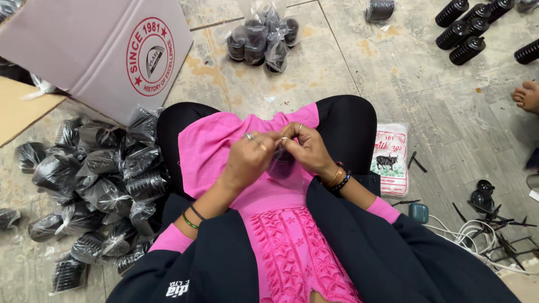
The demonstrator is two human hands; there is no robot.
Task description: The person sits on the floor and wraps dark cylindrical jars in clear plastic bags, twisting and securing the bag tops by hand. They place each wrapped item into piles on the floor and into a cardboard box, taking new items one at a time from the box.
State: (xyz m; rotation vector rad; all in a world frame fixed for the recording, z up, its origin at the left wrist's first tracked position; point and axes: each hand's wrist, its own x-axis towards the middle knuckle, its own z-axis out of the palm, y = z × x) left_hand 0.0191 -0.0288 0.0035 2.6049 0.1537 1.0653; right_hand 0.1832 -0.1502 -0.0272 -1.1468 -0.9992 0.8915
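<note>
A dark jacket point(348, 252) over a bright pink embroidered tunic point(292, 247) fills the bottom of the view — the person sits cross-legged on a stone tile floor point(393, 78), looking down into their lap. Just above it, the left hand point(247, 160) and right hand point(306, 148) meet, fingertips pinched together on the mouth of a small clear plastic bag point(282, 165) that holds a dark ribbed part. Both hands are closed on the bag's top edge, which hangs between them over the lap. The film looks thin, soft and slippery; the part inside gives it some weight, so a grip at the gathered neck seems the surest. To the person's left lies a heap of bagged black parts point(101, 185); to the right, a white printed packet point(390, 157) and a tangle of white cable point(477, 235). Farther off stand a tipped cardboard box point(84, 50), another cluster of bagged parts point(261, 39), and loose black ribbed cylinders point(466, 28) — someone else's bare foot point(526, 95) shows at the right edge.
</note>
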